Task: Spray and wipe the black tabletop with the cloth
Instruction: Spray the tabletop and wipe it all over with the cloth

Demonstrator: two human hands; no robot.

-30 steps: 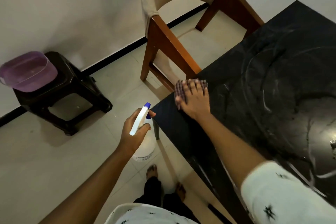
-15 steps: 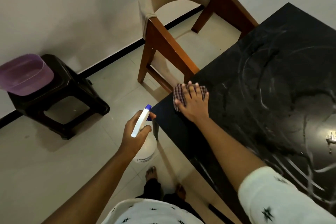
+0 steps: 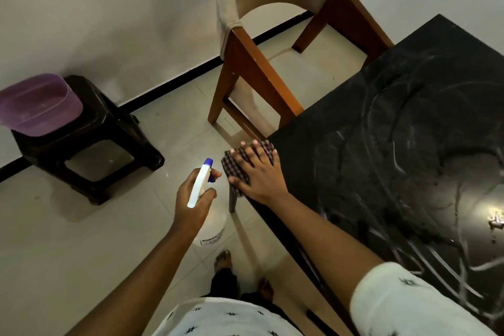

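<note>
So the right hand is pressed flat on the checked cloth, fingers spread apart, right at the corner of the black counter nearest the wooden chair. The cloth hangs past the counter's corner a bit, so part of it pokes out over the floor on the side away from the counter's middle. The left hand is off the counter entirely, out over the floor just beside that same corner, fingers wrapped tight around the neck of a white spray bottle with a blue nozzle tip, index finger on the trigger side. The bottle's round body hangs below the hand, and I can make out a label on it but not what it says. The counter surface is covered in pale curved streaks and smears, plus a bright glare spot toward the edge farthest from the cloth. Beyond the corner from the counter there's a dark plastic stool against the wall with a purple tub sitting on top of it. The person's bare feet show on the tiles right next to the counter's near edge, and they're wearing a white sleeve with little dark star prints.
</note>
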